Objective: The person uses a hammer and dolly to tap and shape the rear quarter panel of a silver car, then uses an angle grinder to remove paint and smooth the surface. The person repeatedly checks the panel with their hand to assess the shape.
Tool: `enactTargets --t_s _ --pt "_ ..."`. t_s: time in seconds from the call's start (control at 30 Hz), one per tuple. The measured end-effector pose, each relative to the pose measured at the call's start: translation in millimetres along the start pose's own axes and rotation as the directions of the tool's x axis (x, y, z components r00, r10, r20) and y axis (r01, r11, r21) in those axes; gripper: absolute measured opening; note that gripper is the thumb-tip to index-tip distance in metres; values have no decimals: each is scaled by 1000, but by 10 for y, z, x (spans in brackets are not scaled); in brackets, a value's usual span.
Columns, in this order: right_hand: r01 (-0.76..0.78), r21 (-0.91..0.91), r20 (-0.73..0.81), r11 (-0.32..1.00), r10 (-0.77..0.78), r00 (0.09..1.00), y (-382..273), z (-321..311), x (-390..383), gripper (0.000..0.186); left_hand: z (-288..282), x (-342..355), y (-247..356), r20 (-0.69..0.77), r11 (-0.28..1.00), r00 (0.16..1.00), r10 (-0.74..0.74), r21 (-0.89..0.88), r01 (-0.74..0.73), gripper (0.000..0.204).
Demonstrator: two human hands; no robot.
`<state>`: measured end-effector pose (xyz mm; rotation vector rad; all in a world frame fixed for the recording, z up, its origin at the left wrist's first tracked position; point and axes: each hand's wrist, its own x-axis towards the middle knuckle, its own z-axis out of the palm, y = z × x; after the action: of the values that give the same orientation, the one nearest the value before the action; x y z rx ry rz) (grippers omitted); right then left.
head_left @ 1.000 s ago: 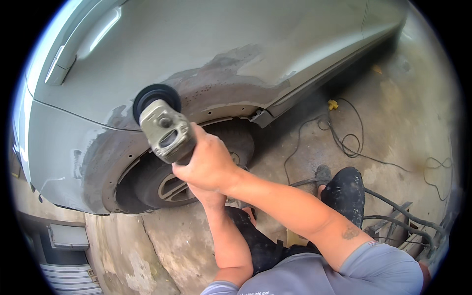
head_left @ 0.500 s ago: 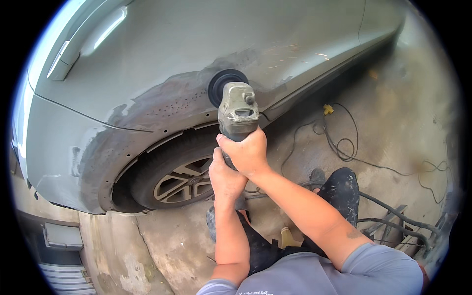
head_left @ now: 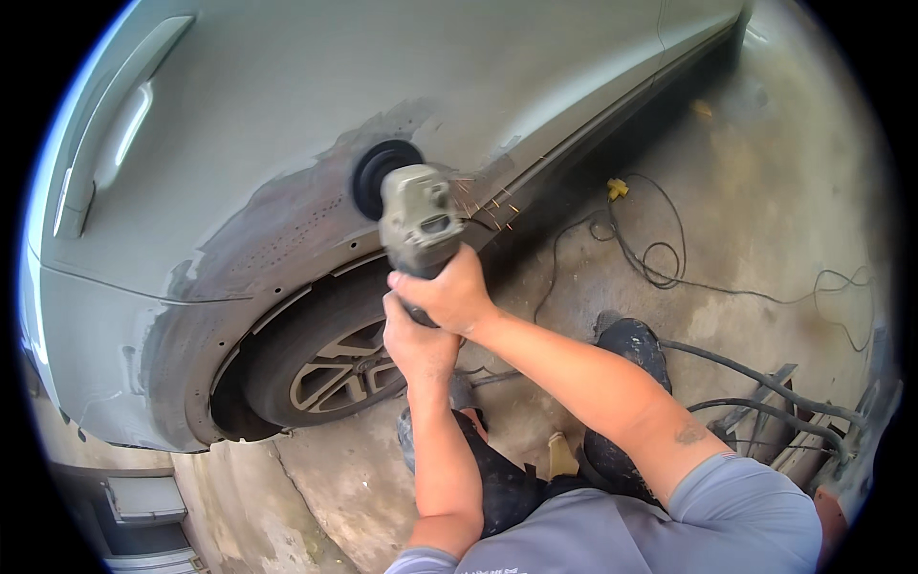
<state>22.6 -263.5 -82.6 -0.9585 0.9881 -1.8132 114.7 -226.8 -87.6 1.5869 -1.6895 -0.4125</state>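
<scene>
Both my hands are closed round the handle of an angle grinder [head_left: 419, 218], one below the other. My right hand [head_left: 453, 295] grips nearer the tool's head, thumb across the body. Just below it, my left hand [head_left: 421, 346] wraps the lower end of the handle. The black round disc [head_left: 368, 182] is against a grey car body panel [head_left: 287, 86], above the wheel arch. Orange sparks [head_left: 488, 206] fly off to the right of the tool. Around the disc spreads a dull, ground-down patch [head_left: 287, 225] with rows of small dark dots.
Below the arch is the car's wheel [head_left: 349, 378] with its spoked rim. A thin cable [head_left: 660, 277] with a yellow connector [head_left: 618, 188] lies looped on the concrete floor. Thick black hoses [head_left: 765, 378] run right of my knees. A door handle [head_left: 72, 196] is at the left.
The view has shifted, so car and grinder sit further left. Beside the wheel arch, the disc stays against nearly the same area. Sparks now fly down and right, where before they streaked across the panel.
</scene>
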Motion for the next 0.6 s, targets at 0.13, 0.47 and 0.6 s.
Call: enactTargets --t_s 0.13,0.47,0.6 --pt "186 -123 339 975 -135 931 -229 189 129 54 167 0 -217 -195 995 978 71 -55 -84 59" --pt "265 -235 431 935 -144 891 -43 -73 168 55 728 -117 -577 -261 945 965 29 -308 -112 73" --pt "11 -83 165 996 3 986 1 -473 363 46 529 109 82 33 1000 999 -22 -14 22 74"
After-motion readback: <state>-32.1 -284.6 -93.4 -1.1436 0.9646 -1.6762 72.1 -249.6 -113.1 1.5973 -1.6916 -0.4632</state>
